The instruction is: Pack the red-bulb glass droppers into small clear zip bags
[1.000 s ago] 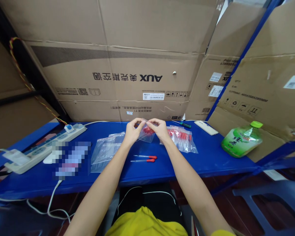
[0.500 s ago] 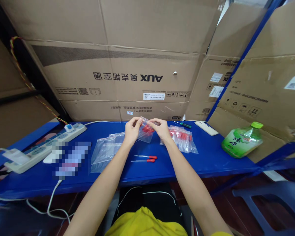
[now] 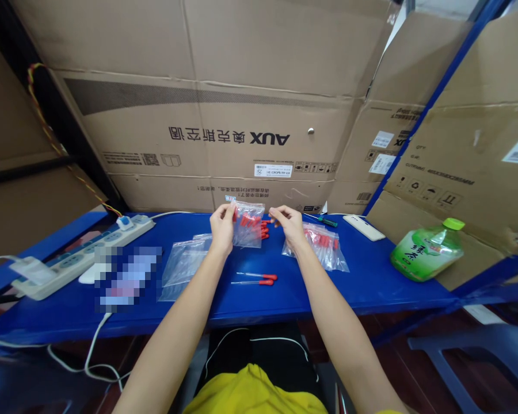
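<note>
Cardboard cartons (image 3: 224, 115) stand behind the blue bench (image 3: 362, 282). A white power strip (image 3: 86, 253) lies on the bench's left end, and a green bottle (image 3: 427, 250) lies on its side at the right end. Flat clear bags (image 3: 181, 264) lie left of the bench's middle, filled bags (image 3: 328, 247) right of it. Above the bench's middle rear, the left hand (image 3: 221, 227) has its fingers clamped on a small clear bag (image 3: 248, 221) of red-capped parts. The right hand (image 3: 290, 224) is just beside the bag, thumb and forefinger drawn together; any contents cannot be told. Two red-capped droppers (image 3: 256, 279) lie near the bench's front edge.
</note>
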The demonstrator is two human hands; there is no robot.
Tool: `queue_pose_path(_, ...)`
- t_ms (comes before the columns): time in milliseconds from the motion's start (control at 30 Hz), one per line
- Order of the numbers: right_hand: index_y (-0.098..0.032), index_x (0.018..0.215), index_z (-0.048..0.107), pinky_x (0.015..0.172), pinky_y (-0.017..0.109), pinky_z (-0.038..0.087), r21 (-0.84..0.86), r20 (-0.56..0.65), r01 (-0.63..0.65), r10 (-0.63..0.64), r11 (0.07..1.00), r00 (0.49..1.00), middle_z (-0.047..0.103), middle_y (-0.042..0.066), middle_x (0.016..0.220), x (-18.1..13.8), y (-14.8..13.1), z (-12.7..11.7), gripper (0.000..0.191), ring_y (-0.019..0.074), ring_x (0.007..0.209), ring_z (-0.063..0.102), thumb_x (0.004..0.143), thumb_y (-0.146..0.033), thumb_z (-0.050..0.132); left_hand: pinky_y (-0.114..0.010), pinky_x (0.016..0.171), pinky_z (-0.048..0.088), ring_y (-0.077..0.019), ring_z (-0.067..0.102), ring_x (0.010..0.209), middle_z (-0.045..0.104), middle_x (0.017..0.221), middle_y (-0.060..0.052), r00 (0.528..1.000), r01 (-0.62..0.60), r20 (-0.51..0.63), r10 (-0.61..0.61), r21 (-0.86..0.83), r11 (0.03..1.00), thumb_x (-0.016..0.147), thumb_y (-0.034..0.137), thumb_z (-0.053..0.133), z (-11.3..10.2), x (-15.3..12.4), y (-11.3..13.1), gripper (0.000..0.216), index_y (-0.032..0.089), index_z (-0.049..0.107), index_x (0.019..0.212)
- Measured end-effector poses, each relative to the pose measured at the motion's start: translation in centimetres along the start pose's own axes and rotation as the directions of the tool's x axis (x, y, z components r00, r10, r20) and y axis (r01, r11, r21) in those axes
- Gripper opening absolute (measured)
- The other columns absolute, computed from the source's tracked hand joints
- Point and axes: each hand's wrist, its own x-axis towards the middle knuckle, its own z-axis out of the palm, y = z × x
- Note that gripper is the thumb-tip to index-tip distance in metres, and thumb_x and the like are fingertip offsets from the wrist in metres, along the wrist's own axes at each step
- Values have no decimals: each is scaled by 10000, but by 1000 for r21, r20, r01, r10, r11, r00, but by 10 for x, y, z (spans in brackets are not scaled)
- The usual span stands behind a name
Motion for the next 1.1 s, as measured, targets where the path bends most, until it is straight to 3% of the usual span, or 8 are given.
queue_pose_path(100, -199, 774, 731, 531, 247, 432, 33, -34, -2, 3, 999, 999, 705, 18, 740, 2, 2, -2, 390, 144, 643, 608, 703, -566, 842, -245, 636, 405, -133, 504, 655, 568, 675, 18, 999, 15, -34, -16, -34, 999, 817, 588, 739, -3, 4, -1, 421, 198, 618, 714)
queue_pose_path(233, -204, 919, 774, 552, 253, 455, -12, 48, -27, 27, 1000, 998, 743, 29, 829, -1, 3, 3, 438, 151, 678, 627, 696, -574, 848, -245, 608, 389, -131, 493, 635, 556, 669, 22, 1000, 11, 2, -11, -14, 1000, 827, 580, 726, -1, 2, -2, 404, 203, 619, 729)
queue_pose_path(500, -201, 734, 670, 602, 262, 466, -46, 22, 35, -34, 998, 999, 629, -14, 677, -2, 2, 2, 407, 145, 641, 561, 729, -583, 811, -243, 612, 450, -152, 595, 675, 646, 717, 2, 974, 118, 189, -122, 33, 992, 848, 578, 721, 6, -8, 1, 386, 192, 712, 840)
queue_pose_path(700, -216, 746, 581, 589, 246, 433, -138, -113, 5, -21, 990, 993, 563, -33, 686, 12, 3, -21, 322, 134, 610, 494, 807, -524, 652, -290, 832, 506, -205, 728, 875, 804, 1004, -38, 954, -210, 290, 79, 457, 864, 1006, 476, 520, 2, -9, 14, 355, 226, 771, 1019)
queue_pose_path(800, -221, 736, 565, 624, 260, 424, -404, -217, -44, -50, 914, 975, 580, -22, 675, 17, 2, -39, 230, 146, 596, 484, 857, -412, 529, -303, 852, 500, -230, 734, 973, 808, 1036, -44, 977, -203, 183, 110, 641, 740, 1003, 424, 532, -12, 2, 25, 302, 250, 770, 1070)
queue_pose_path(933, -221, 742, 613, 759, 319, 455, -744, -357, -278, -10, 607, 934, 660, 42, 727, 15, 0, -58, 159, 224, 751, 613, 859, -308, 549, -409, 919, 515, -310, 705, 1078, 787, 1131, -92, 995, 92, -91, -26, 861, 501, 950, 355, 586, -53, 24, 29, 260, 268, 763, 1119)
queue_pose_path(1000, -218, 810, 659, 807, 360, 472, -783, -465, -403, -15, 473, 885, 705, 89, 813, 11, -1, -62, 119, 269, 836, 661, 860, -303, 592, -483, 973, 506, -352, 668, 1162, 759, 1215, -122, 973, 229, -204, -105, 889, 396, 905, 339, 631, -79, 34, 24, 273, 263, 753, 1137)
queue_pose_path(1100, -211, 926, 687, 833, 403, 490, -769, -572, -499, -82, 399, 816, 728, 138, 911, 5, -2, -65, 118, 304, 891, 690, 877, -286, 611, -632, 1011, 459, -428, 617, 1231, 714, 1286, -170, 927, 360, -314, -203, 898, 254, 822, 357, 704, -118, 45, 8, 344, 260, 744, 1149)
